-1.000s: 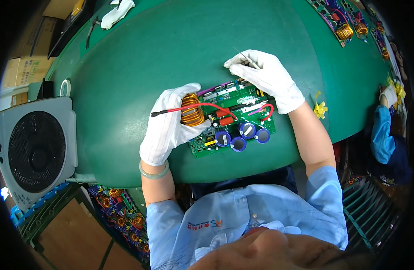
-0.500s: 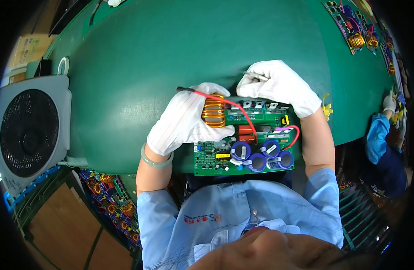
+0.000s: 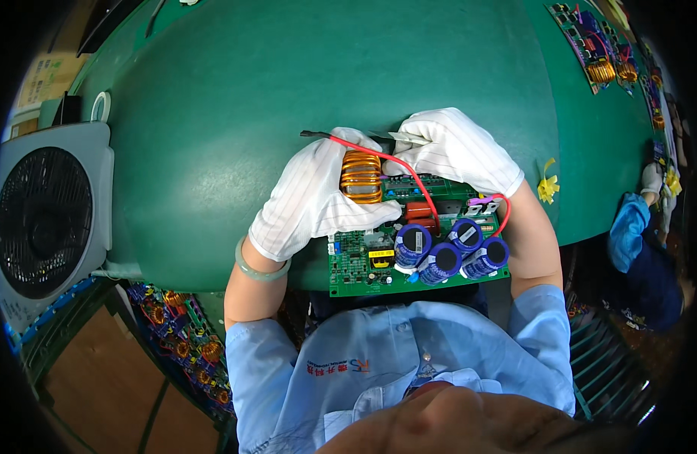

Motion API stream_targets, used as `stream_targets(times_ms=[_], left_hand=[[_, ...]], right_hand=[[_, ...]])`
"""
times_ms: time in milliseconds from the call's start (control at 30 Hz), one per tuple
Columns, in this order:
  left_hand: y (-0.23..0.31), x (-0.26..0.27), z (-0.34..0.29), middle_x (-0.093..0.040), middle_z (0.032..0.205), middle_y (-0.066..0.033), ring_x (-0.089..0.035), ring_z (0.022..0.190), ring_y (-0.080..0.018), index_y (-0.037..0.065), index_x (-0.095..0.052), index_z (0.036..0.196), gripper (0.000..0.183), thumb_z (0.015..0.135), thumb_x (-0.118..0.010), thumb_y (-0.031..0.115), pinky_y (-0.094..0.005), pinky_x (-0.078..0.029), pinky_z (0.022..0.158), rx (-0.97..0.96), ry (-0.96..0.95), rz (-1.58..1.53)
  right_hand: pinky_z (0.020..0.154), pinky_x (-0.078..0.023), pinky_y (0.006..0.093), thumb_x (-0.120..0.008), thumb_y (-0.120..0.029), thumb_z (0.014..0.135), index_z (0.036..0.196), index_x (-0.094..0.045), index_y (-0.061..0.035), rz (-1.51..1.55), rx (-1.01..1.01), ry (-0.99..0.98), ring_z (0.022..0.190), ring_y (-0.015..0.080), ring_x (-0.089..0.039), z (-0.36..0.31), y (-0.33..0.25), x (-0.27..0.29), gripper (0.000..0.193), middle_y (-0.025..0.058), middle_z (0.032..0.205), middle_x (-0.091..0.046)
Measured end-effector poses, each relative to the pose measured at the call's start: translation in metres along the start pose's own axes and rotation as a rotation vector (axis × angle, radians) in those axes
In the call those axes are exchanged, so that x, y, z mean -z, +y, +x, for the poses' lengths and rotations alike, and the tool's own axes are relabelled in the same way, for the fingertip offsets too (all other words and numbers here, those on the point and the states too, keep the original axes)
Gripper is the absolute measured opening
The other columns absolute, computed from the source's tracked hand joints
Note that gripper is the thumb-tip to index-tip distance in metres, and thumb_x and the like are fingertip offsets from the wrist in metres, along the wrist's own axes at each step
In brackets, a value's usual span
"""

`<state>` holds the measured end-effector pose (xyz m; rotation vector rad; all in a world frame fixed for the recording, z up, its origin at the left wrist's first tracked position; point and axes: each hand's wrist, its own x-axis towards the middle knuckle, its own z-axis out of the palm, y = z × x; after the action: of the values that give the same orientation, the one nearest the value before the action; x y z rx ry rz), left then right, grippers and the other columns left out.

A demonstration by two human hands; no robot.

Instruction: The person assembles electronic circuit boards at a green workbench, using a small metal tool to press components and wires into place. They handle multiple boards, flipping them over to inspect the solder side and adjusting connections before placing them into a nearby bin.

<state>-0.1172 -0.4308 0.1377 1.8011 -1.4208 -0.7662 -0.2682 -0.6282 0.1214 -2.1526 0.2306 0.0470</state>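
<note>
My left hand (image 3: 307,193), in a white striped glove, is closed around the copper-wound coil (image 3: 361,178) of a green circuit board (image 3: 356,284). The board is tilted over the table's near edge. Blue cylindrical capacitors (image 3: 441,261) stand at its near right, beside brownish-red parts (image 3: 419,210). A red wire (image 3: 386,157) with a black end arches over the coil. My gloved right hand (image 3: 458,151) is closed on a slim pale metal tool (image 3: 410,138), its exact kind unclear. Those fingertips are at the board's far edge, right of the coil; what they touch is hidden.
A grey fan (image 3: 49,219) stands at the left. More populated boards (image 3: 591,49) lie at the far right, and several (image 3: 189,340) are stacked below left. A yellow ribbon-like scrap (image 3: 547,189) lies by my right forearm. Another person's blue sleeve (image 3: 628,231) shows at right.
My right hand has moved left and slightly nearer, up to the coil's side. The board has tilted, and its capacitors show more of their sides. My left hand keeps its hold.
</note>
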Motion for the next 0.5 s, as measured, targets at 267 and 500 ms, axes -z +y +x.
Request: stream_targets(times_ms=[267,500], left_hand=[[0.004,0.000,0.003,-0.068,0.099,-0.0122,-0.069,0.088,-0.0343,0.005,-0.062,0.110,0.072,0.064,-0.089,0.054,-0.0415,-0.055,0.079,0.052,0.020,-0.027],[0.001,0.000,0.004,-0.067,0.097,-0.0124,-0.068,0.085,-0.0329,0.003,-0.060,0.108,0.069,0.064,-0.092,0.046,-0.0392,-0.056,0.077,-0.002,0.044,-0.063]], right_hand=[[0.062,-0.048,0.0414,-0.070,-0.031,0.087,0.085,-0.065,0.0020,-0.170,0.148,0.053,0.066,0.0376,-0.057,-0.004,0.008,0.011,0.033,0.0195,0.077,-0.065],[0.060,-0.046,0.0382,-0.078,-0.043,0.082,0.081,-0.068,-0.0007,0.003,0.031,-0.018,0.063,0.0301,-0.057,-0.031,0.008,0.041,0.043,0.0119,0.071,-0.063]])
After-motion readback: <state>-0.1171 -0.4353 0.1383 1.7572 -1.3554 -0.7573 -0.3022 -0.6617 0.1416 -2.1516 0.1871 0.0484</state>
